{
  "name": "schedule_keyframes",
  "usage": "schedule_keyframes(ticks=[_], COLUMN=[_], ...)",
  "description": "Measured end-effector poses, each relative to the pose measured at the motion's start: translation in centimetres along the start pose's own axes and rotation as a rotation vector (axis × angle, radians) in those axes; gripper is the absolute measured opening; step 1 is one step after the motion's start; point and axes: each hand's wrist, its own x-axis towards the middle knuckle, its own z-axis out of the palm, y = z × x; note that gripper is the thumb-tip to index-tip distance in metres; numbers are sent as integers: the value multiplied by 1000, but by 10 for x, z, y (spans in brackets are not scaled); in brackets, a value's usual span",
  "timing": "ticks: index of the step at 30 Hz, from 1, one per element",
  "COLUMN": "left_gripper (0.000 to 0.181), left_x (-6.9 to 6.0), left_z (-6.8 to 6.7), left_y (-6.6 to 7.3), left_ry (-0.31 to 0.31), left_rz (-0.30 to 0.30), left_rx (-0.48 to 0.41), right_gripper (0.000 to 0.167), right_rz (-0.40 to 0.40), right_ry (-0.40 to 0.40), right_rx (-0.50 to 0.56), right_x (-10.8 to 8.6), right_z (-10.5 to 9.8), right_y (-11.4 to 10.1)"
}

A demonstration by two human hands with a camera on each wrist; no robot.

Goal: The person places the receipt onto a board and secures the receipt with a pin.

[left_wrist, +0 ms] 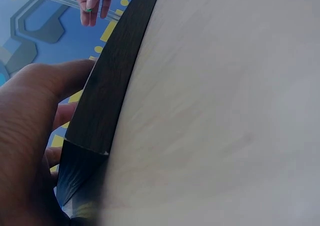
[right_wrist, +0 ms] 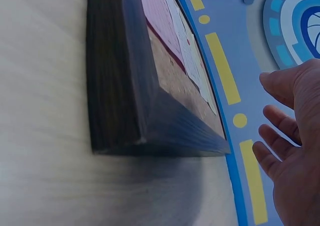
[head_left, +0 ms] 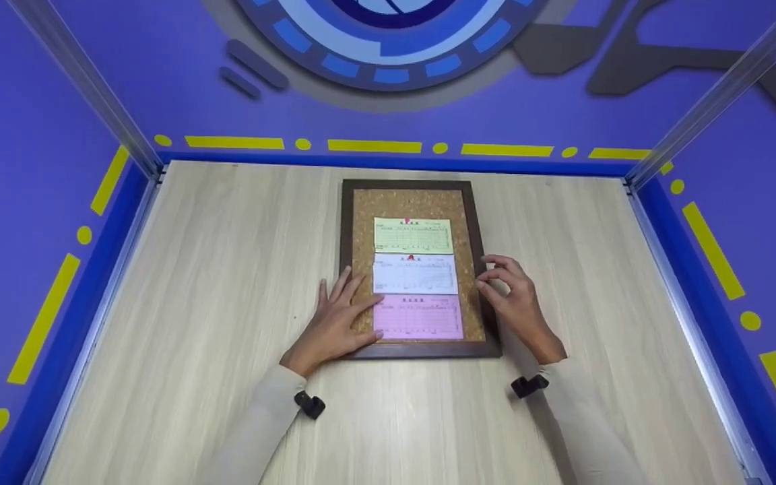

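A cork board (head_left: pixel 408 203) with a dark brown frame lies on the table. Three printed slips are stacked down it: a yellow-green slip (head_left: pixel 412 237) under a pink pushpin (head_left: pixel 407 220), a white slip (head_left: pixel 415 275) under a red pushpin (head_left: pixel 411 256), and a pink slip (head_left: pixel 417 318) on which I see no pin. My left hand (head_left: pixel 336 322) rests spread over the board's left side, thumb and fingertip at the pink slip's left edge. My right hand (head_left: pixel 516 302) hovers by the right frame, pinching a small green pushpin (left_wrist: pixel 89 10), visible in the left wrist view.
The pale wood-grain table (head_left: pixel 240 256) extends around the board. Blue-purple walls (head_left: pixel 388 121) with yellow markings enclose its back and sides, with metal posts (head_left: pixel 698 114) at the corners. A dark wrist strap mount (head_left: pixel 310 405) sits on each sleeve.
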Motion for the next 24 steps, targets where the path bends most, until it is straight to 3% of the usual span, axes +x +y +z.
schedule_keyframes(ticks=[14,24], left_gripper=[71,70], left_x=[0,0], left_z=[0,0], left_y=[-1,0], left_ry=[-2,8], left_rz=[9,12], left_rx=[0,1], right_gripper=[1,14], right_rz=[13,-7], right_ry=[-107,-146], right_rx=[-20,1], right_x=[6,8], right_z=[21,40], right_y=[-7,-10])
